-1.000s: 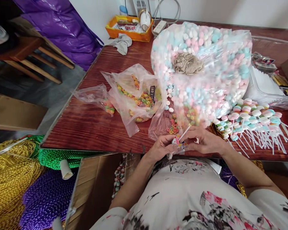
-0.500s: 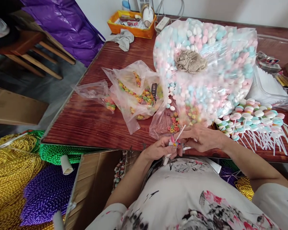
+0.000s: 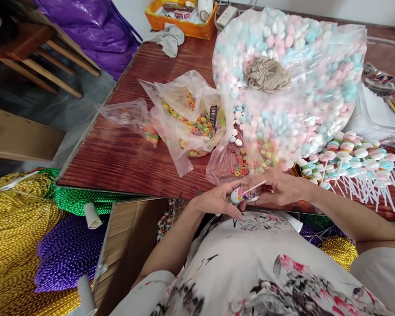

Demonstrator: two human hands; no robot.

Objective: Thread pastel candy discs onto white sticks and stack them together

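Note:
My left hand (image 3: 217, 199) holds a small white piece with a colourful print (image 3: 237, 195), resting against its fingers while the thumb lies lower. A thin white stick (image 3: 255, 187) slants up to the right from that piece. My right hand (image 3: 281, 188) is curled close beside it, fingertips reaching behind the stick; what those fingers grip is hidden. To the right of my right hand lies a pile of stacked pastel candies on white sticks (image 3: 358, 160). Loose ring candies (image 3: 239, 161) lie in clear plastic just beyond my hands.
A large clear bag of pastel candies (image 3: 319, 79) with a brown cloth (image 3: 267, 74) on top fills the table's back right. Left of it sits a bag of ring candies (image 3: 197, 118). An orange tray (image 3: 181, 27) stands behind. Bead strands (image 3: 16, 232) and a cardboard box (image 3: 128, 245) are below left.
My left thumb has moved down off the printed piece, so more of its print shows. The stick now leans further right. My view has shifted slightly.

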